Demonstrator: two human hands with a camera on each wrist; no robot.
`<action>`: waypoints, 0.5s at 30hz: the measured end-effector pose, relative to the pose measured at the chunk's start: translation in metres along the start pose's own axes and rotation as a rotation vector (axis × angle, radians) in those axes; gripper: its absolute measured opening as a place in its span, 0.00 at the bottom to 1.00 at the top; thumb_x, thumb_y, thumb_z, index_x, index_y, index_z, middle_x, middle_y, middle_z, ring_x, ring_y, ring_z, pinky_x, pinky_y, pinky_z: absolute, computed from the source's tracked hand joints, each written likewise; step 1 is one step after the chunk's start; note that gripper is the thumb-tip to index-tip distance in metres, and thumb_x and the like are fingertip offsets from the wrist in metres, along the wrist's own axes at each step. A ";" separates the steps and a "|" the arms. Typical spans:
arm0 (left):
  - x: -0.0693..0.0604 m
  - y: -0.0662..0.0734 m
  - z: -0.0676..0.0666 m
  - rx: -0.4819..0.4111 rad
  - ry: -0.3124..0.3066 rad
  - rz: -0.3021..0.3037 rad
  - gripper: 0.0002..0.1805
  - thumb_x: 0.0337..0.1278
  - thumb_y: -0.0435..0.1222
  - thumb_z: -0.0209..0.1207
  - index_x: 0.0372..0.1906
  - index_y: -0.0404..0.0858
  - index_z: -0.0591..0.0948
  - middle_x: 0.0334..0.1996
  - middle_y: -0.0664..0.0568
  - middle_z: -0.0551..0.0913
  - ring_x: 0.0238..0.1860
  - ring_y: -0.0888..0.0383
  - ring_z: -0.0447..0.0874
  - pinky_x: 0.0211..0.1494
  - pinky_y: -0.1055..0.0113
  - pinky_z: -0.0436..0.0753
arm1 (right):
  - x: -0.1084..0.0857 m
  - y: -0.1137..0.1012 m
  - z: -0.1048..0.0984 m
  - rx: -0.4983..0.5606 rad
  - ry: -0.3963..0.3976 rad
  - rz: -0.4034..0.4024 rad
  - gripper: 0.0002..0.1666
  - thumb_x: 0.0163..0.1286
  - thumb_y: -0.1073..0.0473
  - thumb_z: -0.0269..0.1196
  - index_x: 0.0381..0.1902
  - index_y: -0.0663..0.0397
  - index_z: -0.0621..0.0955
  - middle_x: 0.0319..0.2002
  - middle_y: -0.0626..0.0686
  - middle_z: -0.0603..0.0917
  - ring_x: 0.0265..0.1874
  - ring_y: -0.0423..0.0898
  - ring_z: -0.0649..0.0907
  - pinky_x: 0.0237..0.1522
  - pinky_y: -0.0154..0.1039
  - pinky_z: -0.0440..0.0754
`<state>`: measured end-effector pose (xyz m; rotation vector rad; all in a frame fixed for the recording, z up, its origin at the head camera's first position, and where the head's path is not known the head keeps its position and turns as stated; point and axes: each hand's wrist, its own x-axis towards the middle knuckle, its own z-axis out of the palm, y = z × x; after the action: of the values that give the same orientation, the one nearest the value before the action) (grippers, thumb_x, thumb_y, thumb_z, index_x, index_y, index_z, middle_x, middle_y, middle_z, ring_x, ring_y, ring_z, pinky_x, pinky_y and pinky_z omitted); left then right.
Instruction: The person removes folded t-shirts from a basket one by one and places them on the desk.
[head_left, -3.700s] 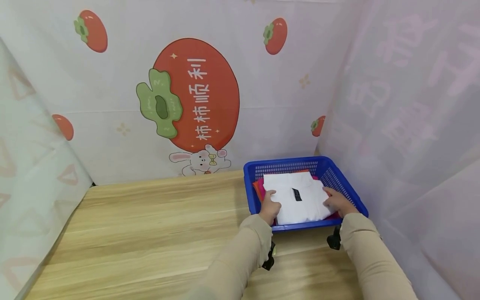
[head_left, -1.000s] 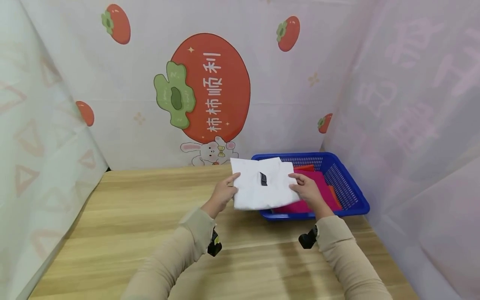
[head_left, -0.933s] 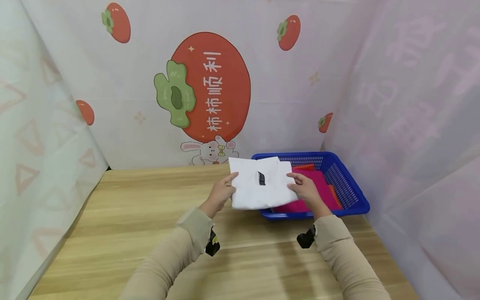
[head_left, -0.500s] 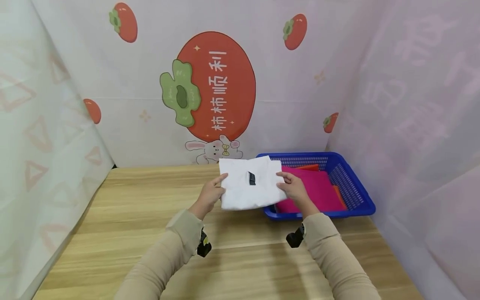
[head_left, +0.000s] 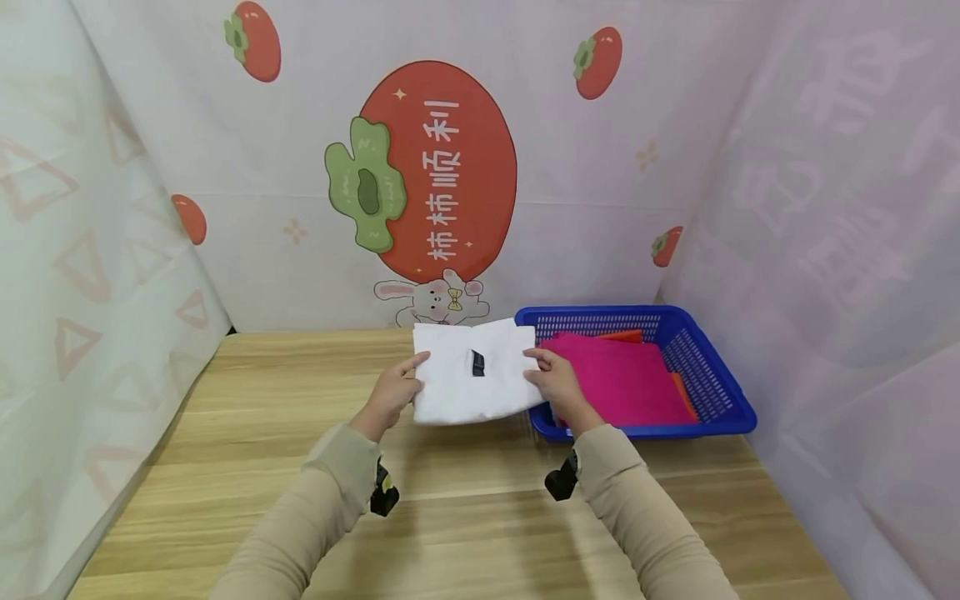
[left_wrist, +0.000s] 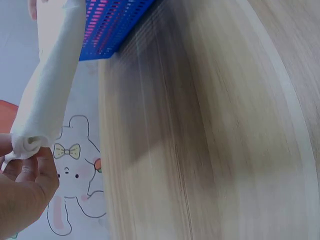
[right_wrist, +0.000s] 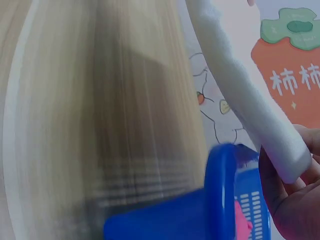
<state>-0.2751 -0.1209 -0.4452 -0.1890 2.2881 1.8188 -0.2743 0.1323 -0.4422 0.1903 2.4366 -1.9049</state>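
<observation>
A folded white garment [head_left: 450, 387] with a small black label hangs above the table, just left of the basket. My left hand [head_left: 392, 393] pinches its left edge, thumb on top and fingers beneath. On the opposite edge, my right hand [head_left: 557, 383] grips it the same way. From the left wrist view, the garment [left_wrist: 50, 85] shows a rolled, layered end beside the left hand [left_wrist: 27, 192]. In the right wrist view its thick folded side [right_wrist: 245, 90] rests in the right hand [right_wrist: 295, 200].
A blue plastic basket [head_left: 723, 423] stands at the back right. Inside lie folded magenta cloth [head_left: 622, 379] and orange cloth [head_left: 681, 396]. The wooden table [head_left: 262, 433] meets printed curtains at the back, left and right.
Both hands have lifted the white garment out of the basket and carried it left. The magenta cloth beneath has come into view. Over the last half second the garment moved further left.
</observation>
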 end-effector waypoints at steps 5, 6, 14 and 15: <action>-0.003 -0.004 -0.011 0.001 0.007 -0.005 0.30 0.46 0.22 0.46 0.58 0.42 0.68 0.59 0.42 0.59 0.13 0.64 0.55 0.21 0.73 0.64 | 0.000 0.000 0.014 0.021 -0.004 0.001 0.21 0.56 0.71 0.56 0.50 0.61 0.74 0.55 0.62 0.68 0.52 0.53 0.69 0.44 0.44 0.73; -0.003 -0.005 -0.013 0.000 0.010 -0.008 0.30 0.46 0.22 0.46 0.58 0.42 0.68 0.59 0.42 0.59 0.14 0.64 0.55 0.21 0.72 0.64 | 0.000 0.000 0.017 0.023 -0.004 -0.001 0.21 0.56 0.71 0.56 0.50 0.61 0.74 0.55 0.62 0.68 0.52 0.54 0.69 0.44 0.45 0.72; -0.007 -0.014 -0.027 0.021 0.023 -0.023 0.31 0.44 0.21 0.46 0.59 0.42 0.67 0.61 0.42 0.57 0.14 0.64 0.55 0.20 0.73 0.65 | -0.001 0.001 0.035 -0.046 -0.031 -0.042 0.20 0.55 0.72 0.56 0.48 0.63 0.74 0.54 0.64 0.68 0.55 0.54 0.66 0.48 0.45 0.69; -0.008 -0.015 -0.028 0.022 0.024 -0.022 0.31 0.44 0.21 0.46 0.59 0.42 0.67 0.61 0.42 0.57 0.13 0.64 0.55 0.20 0.73 0.65 | -0.002 0.001 0.037 -0.053 -0.037 -0.043 0.21 0.54 0.73 0.56 0.48 0.64 0.74 0.53 0.64 0.69 0.54 0.54 0.67 0.47 0.45 0.70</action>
<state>-0.2665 -0.1523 -0.4512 -0.2320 2.3122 1.7893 -0.2739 0.0963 -0.4520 0.1004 2.4834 -1.8410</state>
